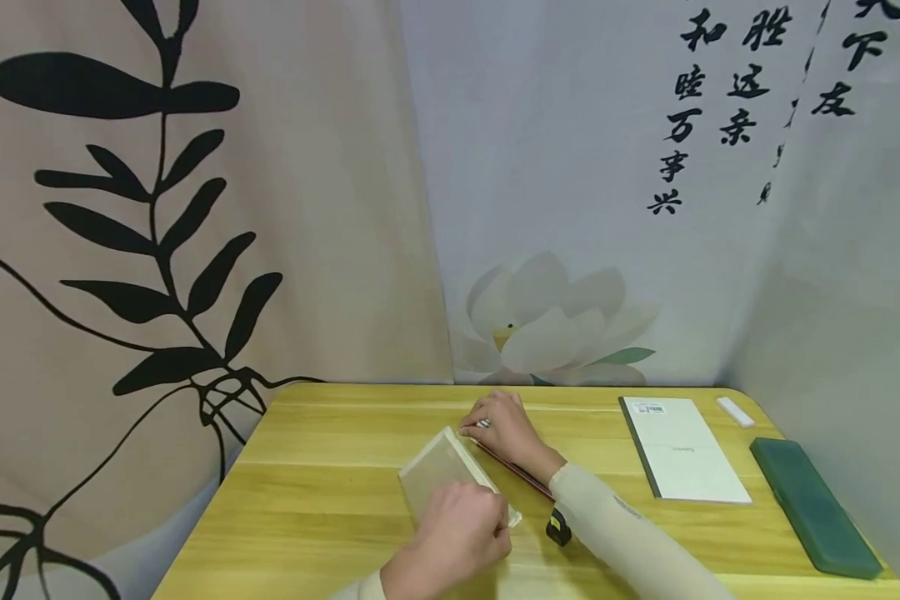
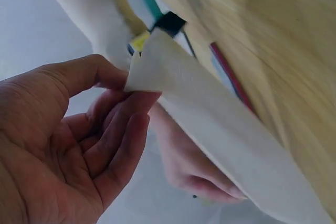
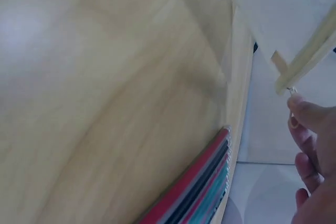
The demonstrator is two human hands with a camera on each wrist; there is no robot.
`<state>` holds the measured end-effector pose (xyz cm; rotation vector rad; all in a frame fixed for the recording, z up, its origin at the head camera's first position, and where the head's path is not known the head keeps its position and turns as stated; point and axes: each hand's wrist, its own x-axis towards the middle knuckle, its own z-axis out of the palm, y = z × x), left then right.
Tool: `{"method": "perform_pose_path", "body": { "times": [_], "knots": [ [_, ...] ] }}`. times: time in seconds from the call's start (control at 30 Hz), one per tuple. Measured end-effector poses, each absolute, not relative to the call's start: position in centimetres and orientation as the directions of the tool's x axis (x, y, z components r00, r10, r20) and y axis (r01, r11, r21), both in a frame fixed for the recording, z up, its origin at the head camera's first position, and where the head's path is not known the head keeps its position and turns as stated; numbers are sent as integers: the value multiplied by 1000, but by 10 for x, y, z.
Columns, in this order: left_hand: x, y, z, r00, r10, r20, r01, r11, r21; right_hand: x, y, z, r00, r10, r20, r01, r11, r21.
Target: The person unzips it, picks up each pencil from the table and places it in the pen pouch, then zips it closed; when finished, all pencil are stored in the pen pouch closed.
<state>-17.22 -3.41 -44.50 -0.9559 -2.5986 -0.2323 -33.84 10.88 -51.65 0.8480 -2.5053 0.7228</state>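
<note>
A translucent pouch with a cream zipper edge point(image 1: 442, 471) is held tilted over the table. My left hand point(image 1: 461, 529) pinches one end of its edge between thumb and fingers, and that folded corner point(image 2: 149, 74) shows close up in the left wrist view. At the far end of the edge, my right hand point(image 1: 506, 425) pinches a small metal zipper pull point(image 3: 293, 103). Beside the pouch, below my right wrist, lies a flat bundle with red, dark and teal stripes point(image 3: 197, 184). A small black and yellow object point(image 1: 558, 527) sits next to my right sleeve.
Towards the right of the wooden table point(image 1: 330, 467) lies a white notebook point(image 1: 686, 450) with a dark spine. A small white block point(image 1: 735, 412) and a long green case point(image 1: 813, 504) are beyond it, near the right edge. Printed curtains hang behind the table.
</note>
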Motion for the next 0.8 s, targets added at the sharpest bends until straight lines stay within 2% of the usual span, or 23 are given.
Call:
{"method": "perform_pose_path", "body": {
  "times": [0.2,0.33,0.53,0.8],
  "knots": [
    [-167,-32,-437,-689,613,388,688,721,82,-348,96,-518,-751,-384,537,-628,666,-403],
    [-170,-34,-434,-716,593,369,663,743,93,-348,89,-519,-777,-345,526,-600,657,-456],
    [-182,-39,-435,-752,548,366,612,787,77,-341,82,-517,-848,-359,389,-525,668,-527],
    [-181,-42,-442,-769,505,392,569,820,60,-325,94,-516,-942,-275,192,-322,583,-746]
  ]
}}
